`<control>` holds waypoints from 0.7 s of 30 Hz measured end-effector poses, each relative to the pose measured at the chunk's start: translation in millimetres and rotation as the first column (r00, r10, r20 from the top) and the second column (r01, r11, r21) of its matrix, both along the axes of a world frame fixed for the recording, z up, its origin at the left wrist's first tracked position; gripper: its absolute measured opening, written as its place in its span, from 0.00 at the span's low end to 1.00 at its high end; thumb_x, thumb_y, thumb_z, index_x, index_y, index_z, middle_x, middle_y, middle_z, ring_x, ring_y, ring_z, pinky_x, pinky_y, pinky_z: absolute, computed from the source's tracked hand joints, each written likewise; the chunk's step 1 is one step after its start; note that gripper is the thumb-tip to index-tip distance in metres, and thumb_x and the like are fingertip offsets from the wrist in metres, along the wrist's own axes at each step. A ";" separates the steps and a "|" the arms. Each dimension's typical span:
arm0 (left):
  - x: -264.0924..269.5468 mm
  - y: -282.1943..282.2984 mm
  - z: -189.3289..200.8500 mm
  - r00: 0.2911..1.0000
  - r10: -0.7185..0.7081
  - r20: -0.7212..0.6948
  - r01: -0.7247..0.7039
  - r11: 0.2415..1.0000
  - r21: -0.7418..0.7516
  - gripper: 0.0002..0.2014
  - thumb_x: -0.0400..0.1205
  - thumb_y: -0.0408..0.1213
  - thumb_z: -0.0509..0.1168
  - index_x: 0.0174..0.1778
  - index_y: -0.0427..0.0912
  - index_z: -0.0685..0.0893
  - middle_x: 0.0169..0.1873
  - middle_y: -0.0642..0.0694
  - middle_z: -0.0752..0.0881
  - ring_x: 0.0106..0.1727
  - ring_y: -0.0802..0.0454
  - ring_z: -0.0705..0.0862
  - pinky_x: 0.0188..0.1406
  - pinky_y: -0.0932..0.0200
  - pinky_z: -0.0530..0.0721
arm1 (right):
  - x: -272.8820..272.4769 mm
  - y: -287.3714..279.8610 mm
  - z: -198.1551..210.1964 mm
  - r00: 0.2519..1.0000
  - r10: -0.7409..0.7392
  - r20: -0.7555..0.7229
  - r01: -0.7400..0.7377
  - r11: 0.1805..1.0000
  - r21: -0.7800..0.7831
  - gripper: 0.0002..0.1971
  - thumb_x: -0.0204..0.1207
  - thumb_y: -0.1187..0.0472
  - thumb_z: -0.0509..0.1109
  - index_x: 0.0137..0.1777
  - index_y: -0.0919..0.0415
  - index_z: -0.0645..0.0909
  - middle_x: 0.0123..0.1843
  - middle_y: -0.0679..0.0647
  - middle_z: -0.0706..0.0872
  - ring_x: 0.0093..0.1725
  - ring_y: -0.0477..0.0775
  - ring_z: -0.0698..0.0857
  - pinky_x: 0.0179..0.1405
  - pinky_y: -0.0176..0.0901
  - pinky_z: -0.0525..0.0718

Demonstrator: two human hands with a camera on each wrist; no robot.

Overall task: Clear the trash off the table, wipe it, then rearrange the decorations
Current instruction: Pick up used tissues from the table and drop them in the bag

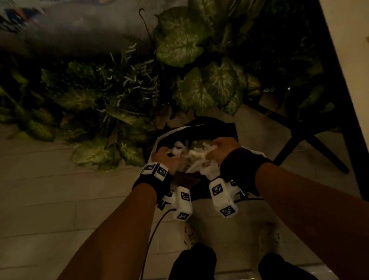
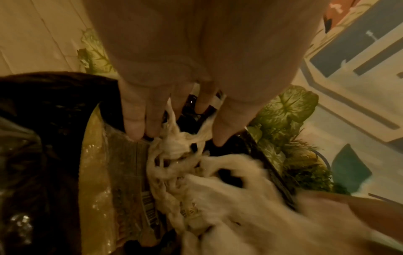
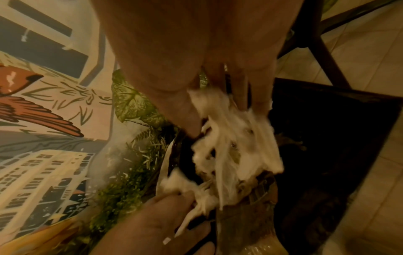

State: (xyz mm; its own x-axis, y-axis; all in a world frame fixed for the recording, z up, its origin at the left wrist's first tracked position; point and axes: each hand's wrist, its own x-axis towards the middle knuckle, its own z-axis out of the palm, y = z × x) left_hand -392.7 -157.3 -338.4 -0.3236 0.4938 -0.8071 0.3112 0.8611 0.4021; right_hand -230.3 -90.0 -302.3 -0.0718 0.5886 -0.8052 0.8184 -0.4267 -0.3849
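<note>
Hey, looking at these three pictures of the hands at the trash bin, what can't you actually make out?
- Table: head view shows only an edge; the frame cuts off the rest.
- Bin contents: the left hand, the right hand and the white tissue cover them.
- Tissue near the right hand: blurred in the left wrist view.
- Wrapper print: too dim and small to read.

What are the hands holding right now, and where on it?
Both hands hold wet, shredded white tissue over the bin: left hand pinches one end, right hand the other.
</note>
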 end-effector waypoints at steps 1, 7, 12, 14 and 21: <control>-1.2 -2.5 1.7 0.997 0.072 0.020 -0.072 0.997 0.014 0.33 0.75 0.40 0.72 0.76 0.43 0.67 0.69 0.45 0.75 0.68 0.40 0.76 0.62 0.52 0.78 | 1.2 -1.8 4.6 0.999 -0.024 -0.032 0.022 0.999 -0.045 0.31 0.72 0.56 0.74 0.75 0.57 0.70 0.74 0.58 0.75 0.67 0.64 0.79 0.65 0.54 0.81; -6.7 5.8 61.5 0.988 0.153 -0.033 -0.146 0.977 0.157 0.20 0.67 0.35 0.72 0.55 0.39 0.80 0.54 0.33 0.86 0.53 0.33 0.86 0.54 0.37 0.86 | 22.1 7.0 78.5 0.978 0.142 -0.152 -0.128 0.987 0.098 0.11 0.75 0.56 0.71 0.54 0.59 0.84 0.59 0.57 0.85 0.60 0.59 0.82 0.52 0.39 0.76; 19.5 36.7 162.5 0.993 0.097 -0.071 -0.071 0.947 0.313 0.02 0.76 0.31 0.69 0.44 0.38 0.85 0.35 0.40 0.87 0.34 0.42 0.87 0.36 0.51 0.88 | 54.0 25.3 176.2 0.929 0.298 -0.222 -0.227 0.928 0.295 0.12 0.75 0.57 0.72 0.55 0.61 0.85 0.54 0.57 0.87 0.56 0.55 0.84 0.40 0.32 0.78; 41.8 50.2 202.6 0.994 0.062 -0.085 -0.024 0.921 0.390 0.01 0.76 0.31 0.69 0.41 0.40 0.86 0.34 0.40 0.87 0.31 0.45 0.86 0.30 0.54 0.86 | 80.0 32.8 219.1 0.896 0.377 -0.233 -0.275 0.885 0.375 0.11 0.74 0.56 0.72 0.53 0.60 0.85 0.49 0.55 0.86 0.51 0.54 0.84 0.48 0.41 0.81; 155.9 109.4 296.2 0.984 -0.142 -0.106 0.177 0.770 0.613 0.03 0.78 0.31 0.69 0.40 0.42 0.84 0.30 0.42 0.85 0.27 0.48 0.83 0.30 0.55 0.83 | 221.1 69.5 305.8 0.927 0.372 -0.050 -0.270 0.753 0.600 0.05 0.72 0.59 0.74 0.46 0.57 0.87 0.41 0.48 0.84 0.38 0.43 0.78 0.39 0.31 0.70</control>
